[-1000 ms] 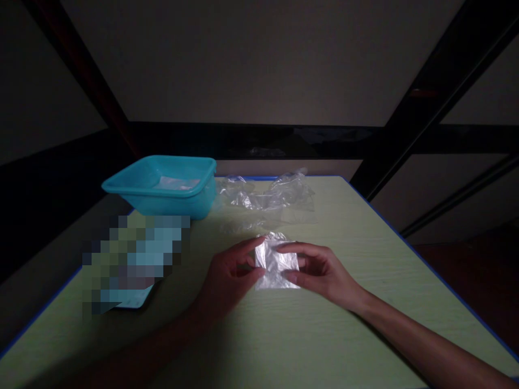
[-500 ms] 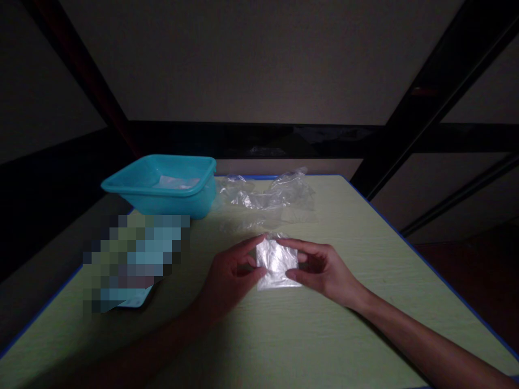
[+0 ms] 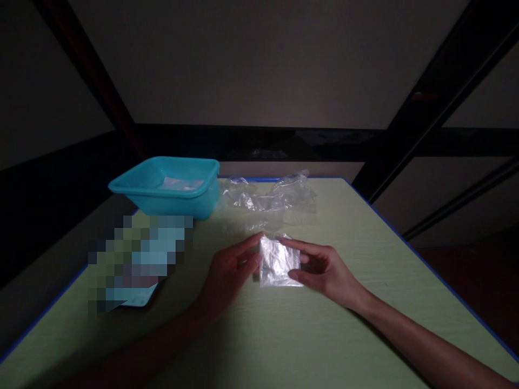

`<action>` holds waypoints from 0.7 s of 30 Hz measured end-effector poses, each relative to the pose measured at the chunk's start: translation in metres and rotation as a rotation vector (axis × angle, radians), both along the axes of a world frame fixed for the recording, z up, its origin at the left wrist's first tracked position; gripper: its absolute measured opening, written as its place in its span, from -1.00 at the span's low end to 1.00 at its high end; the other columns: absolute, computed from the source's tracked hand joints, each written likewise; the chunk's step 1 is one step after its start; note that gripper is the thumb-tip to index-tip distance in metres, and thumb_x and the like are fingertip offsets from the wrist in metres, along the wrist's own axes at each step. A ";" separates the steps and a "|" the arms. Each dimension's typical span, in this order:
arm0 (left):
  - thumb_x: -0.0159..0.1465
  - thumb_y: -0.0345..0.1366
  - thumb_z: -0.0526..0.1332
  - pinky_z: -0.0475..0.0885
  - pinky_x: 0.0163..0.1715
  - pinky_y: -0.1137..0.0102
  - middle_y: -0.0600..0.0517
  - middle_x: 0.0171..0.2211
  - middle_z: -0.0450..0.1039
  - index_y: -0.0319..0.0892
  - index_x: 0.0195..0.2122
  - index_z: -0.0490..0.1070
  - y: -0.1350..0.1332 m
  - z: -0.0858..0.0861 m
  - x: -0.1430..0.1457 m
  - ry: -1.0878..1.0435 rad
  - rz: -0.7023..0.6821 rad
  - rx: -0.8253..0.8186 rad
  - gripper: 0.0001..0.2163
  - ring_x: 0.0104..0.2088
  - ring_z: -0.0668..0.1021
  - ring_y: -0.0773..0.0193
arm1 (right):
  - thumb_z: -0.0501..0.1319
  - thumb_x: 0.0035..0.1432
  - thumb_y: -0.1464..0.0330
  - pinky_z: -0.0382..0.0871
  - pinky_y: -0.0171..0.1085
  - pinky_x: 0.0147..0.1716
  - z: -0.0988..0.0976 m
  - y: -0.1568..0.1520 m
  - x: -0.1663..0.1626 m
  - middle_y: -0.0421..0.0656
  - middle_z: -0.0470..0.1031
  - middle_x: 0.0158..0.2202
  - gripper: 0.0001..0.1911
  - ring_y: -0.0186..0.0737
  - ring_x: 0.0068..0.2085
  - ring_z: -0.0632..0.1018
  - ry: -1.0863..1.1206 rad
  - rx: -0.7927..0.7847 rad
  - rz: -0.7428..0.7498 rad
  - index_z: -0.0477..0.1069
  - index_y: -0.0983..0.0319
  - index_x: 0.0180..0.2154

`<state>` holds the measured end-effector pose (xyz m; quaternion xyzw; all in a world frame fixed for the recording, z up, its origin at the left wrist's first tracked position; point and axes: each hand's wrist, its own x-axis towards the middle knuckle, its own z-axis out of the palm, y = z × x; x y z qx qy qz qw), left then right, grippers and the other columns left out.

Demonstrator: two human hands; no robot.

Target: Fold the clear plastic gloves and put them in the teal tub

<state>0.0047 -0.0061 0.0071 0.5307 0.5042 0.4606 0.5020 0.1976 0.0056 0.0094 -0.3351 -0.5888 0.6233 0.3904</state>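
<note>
A small square plastic packet (image 3: pixel 279 265), shiny and wrinkled, is held up above the table between my two hands. My right hand (image 3: pixel 324 267) grips its right side, thumb on the near face and index finger along the top edge. My left hand (image 3: pixel 231 270) is at the left side, its index fingertip at the upper left corner and its thumb by the left edge. The fingers behind the packet are partly hidden. Just beyond it, crumpled clear plastic bags (image 3: pixel 279 200) lie on the table.
A turquoise plastic basin (image 3: pixel 174 202) with white flat pieces (image 3: pixel 182 184) inside stands at the back left. In front of it lies a flat, light-blue object (image 3: pixel 140 297), mostly blurred out by pixelation. The pale green table (image 3: pixel 324 346) has a blue edge, with a wall behind.
My left thumb has slid from the packet's face back to its left edge. The packet stays in nearly the same place, and the whole view has shifted slightly.
</note>
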 end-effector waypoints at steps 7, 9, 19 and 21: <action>0.08 -0.23 0.18 0.46 -0.43 0.41 0.02 -0.39 0.55 -0.24 -0.09 0.47 -0.001 0.002 -0.001 0.099 -0.011 0.025 -0.62 -0.45 0.54 0.25 | 0.29 -0.09 0.55 0.41 -0.41 -0.41 -0.004 0.001 0.001 -0.20 0.54 -0.28 -0.48 -0.43 -0.40 0.48 0.014 -0.015 -0.002 0.40 0.18 -0.02; 0.08 -0.24 0.18 0.45 -0.45 0.43 0.05 -0.46 0.54 -0.25 -0.07 0.46 -0.001 0.002 -0.001 0.105 -0.011 0.020 -0.61 -0.48 0.54 0.28 | 0.29 -0.08 0.55 0.42 -0.40 -0.39 -0.005 0.001 0.001 -0.20 0.54 -0.30 -0.48 -0.43 -0.40 0.49 0.028 -0.022 0.011 0.40 0.18 -0.02; 0.04 -0.26 0.20 0.50 -0.40 0.39 0.01 -0.37 0.56 -0.31 0.00 0.40 0.000 0.007 0.002 0.006 0.028 -0.049 -0.53 -0.41 0.57 0.24 | 0.29 -0.08 0.56 0.42 -0.42 -0.39 -0.005 0.000 0.000 -0.22 0.56 -0.34 -0.46 -0.44 -0.41 0.51 0.054 -0.067 0.016 0.38 0.20 0.00; 0.04 -0.27 0.21 0.51 -0.38 0.38 0.01 -0.37 0.57 -0.32 0.00 0.40 0.000 0.008 0.002 -0.004 0.032 -0.056 -0.53 -0.40 0.58 0.22 | 0.29 -0.07 0.56 0.43 -0.40 -0.38 -0.005 0.000 0.001 -0.23 0.56 -0.35 -0.46 -0.43 -0.41 0.51 0.058 -0.062 0.024 0.37 0.20 0.01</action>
